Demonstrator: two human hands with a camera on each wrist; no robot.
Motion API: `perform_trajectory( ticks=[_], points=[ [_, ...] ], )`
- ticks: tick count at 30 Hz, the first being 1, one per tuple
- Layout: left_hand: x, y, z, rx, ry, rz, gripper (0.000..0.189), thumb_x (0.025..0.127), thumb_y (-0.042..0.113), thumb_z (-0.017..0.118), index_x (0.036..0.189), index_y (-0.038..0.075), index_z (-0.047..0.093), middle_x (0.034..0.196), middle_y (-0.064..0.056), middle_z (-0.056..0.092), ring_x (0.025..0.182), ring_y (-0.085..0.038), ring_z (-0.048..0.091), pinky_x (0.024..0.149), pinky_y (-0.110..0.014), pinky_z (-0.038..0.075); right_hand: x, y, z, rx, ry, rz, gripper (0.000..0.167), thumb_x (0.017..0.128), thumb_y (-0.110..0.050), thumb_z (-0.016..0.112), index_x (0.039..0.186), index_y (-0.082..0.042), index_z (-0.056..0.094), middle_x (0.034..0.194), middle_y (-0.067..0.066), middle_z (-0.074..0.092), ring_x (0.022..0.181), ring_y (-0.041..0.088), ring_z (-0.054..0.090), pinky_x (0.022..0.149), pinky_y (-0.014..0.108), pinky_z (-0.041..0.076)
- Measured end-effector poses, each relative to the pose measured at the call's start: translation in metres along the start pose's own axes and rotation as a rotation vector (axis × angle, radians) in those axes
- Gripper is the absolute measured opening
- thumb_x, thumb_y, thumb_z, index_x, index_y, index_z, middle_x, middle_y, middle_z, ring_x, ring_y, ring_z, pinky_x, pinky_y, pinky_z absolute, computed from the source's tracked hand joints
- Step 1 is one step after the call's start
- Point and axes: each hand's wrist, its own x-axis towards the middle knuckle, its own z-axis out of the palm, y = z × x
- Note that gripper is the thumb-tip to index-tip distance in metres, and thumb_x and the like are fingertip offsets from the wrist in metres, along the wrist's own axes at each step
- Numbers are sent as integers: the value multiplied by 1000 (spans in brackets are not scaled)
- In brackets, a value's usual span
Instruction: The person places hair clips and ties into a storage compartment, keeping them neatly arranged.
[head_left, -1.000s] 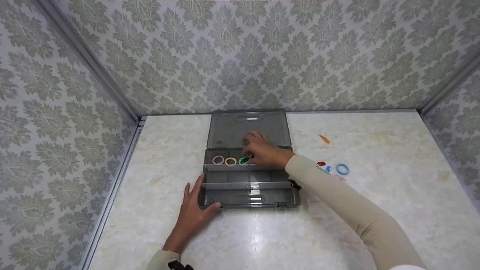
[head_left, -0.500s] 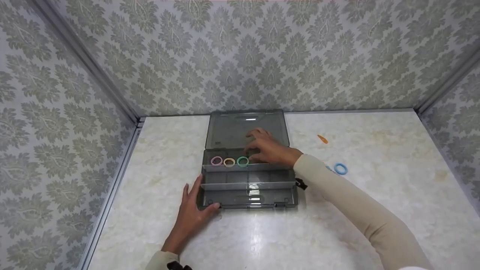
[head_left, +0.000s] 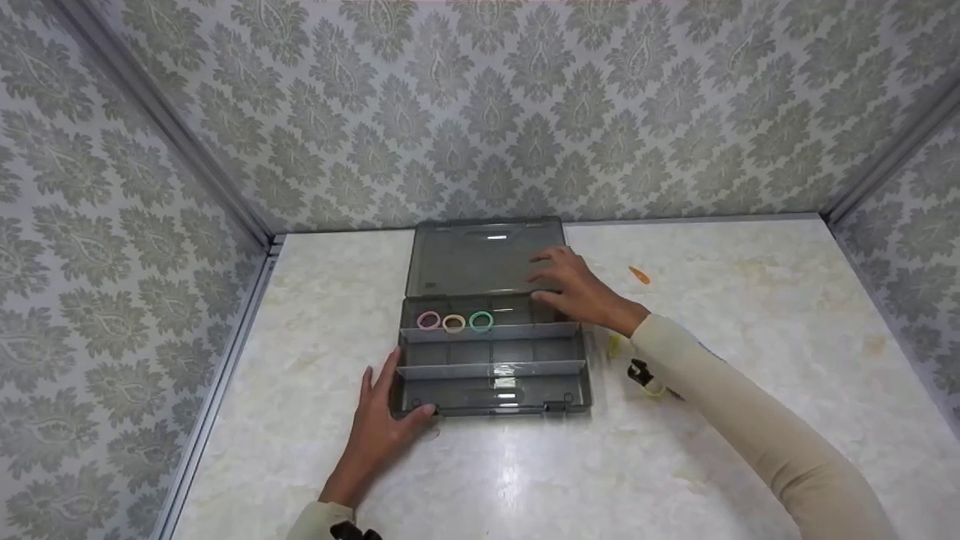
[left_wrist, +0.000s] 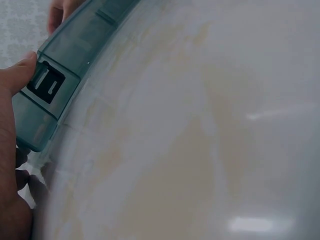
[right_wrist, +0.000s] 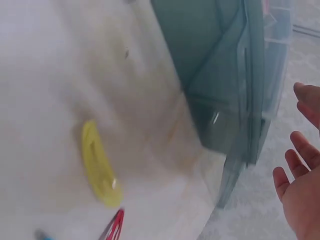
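A grey translucent storage box [head_left: 491,409] lies on the table with its lid [head_left: 465,259] folded back. Thin dividers split it into rows. Pink [head_left: 428,321], yellow [head_left: 454,325] and green [head_left: 481,322] hair ties sit side by side in the back row. My left hand [head_left: 379,420] holds the front left corner, thumb at the front edge beside the black latch [left_wrist: 47,82]. Over the right end of the back row and the lid's hinge side, my right hand [head_left: 581,289] is lifted, fingers loosely spread with nothing between them.
An orange hair clip [head_left: 639,274] lies right of the lid. Right of the box is a yellow hair clip [right_wrist: 99,165], with a red looped piece [right_wrist: 115,226] near it. The right sleeve [head_left: 720,397] covers part of the table. Patterned walls [head_left: 487,112] stand behind and beside it.
My right hand has let go of the green hair tie in the back row and moved right, fingers loosening. The left hand stays at the box corner.
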Motion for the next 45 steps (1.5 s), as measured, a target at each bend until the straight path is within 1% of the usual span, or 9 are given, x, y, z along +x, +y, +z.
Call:
perform_trajectory(
  ticks=[6,12,20,24,29,32,39,42,45],
  points=[
    [1,0,0,3,-5,-7,106,94,53,84,177,22,26,180,-14,31,165,-60,7,123,-83,22,-20,11,-17,30,84,25,27,105,-16,78,130,-5,77,158,22,53,150,43,41,122,66,34],
    [1,1,1,-5,-8,-26,107,93,55,84,177,26,25,180,-14,30,165,-59,6,121,-85,22,-51,28,-29,50,187,34,26,102,-9,81,126,-3,78,152,25,56,145,45,44,119,67,37],
    [1,5,0,-13,-26,-79,109,92,59,82,178,30,22,181,-10,30,167,-54,1,123,-85,20,-94,49,-39,58,280,103,23,101,-3,80,124,0,78,148,25,60,142,45,46,116,68,38],
    [2,6,-1,-3,-28,-94,110,92,62,82,178,29,21,181,-9,30,167,-54,0,124,-84,19,-113,59,-41,59,306,152,26,100,-1,80,125,3,77,148,27,61,142,45,47,116,70,38],
    [1,5,-1,-5,-27,-98,111,92,61,83,178,28,22,181,-10,29,167,-54,2,124,-83,20,-134,69,-42,86,321,219,30,99,-1,81,128,7,75,147,27,61,141,46,49,116,67,40],
    [1,6,-1,-2,-30,-101,110,92,61,83,178,28,23,181,-12,28,167,-55,3,123,-84,20,-146,73,-42,110,322,270,33,100,-5,82,130,6,75,146,25,62,140,43,51,116,66,40],
    [0,5,-1,-2,-27,-93,109,93,58,83,178,28,23,181,-12,28,167,-55,2,123,-85,19,-172,76,-42,147,326,414,42,104,-23,81,138,0,73,147,18,63,140,38,52,119,67,38],
    [-1,4,-1,-1,-27,-80,107,94,58,82,178,27,23,181,-12,28,166,-56,2,123,-85,19,-183,77,-43,144,315,460,49,104,-31,81,143,-4,70,149,15,62,137,33,52,117,58,42],
    [0,4,-1,-3,-25,-75,107,94,58,82,178,27,23,181,-12,27,166,-56,2,123,-84,19,-193,78,-43,140,301,488,53,104,-37,80,147,-8,68,149,11,61,132,26,52,114,35,42]
  ],
)
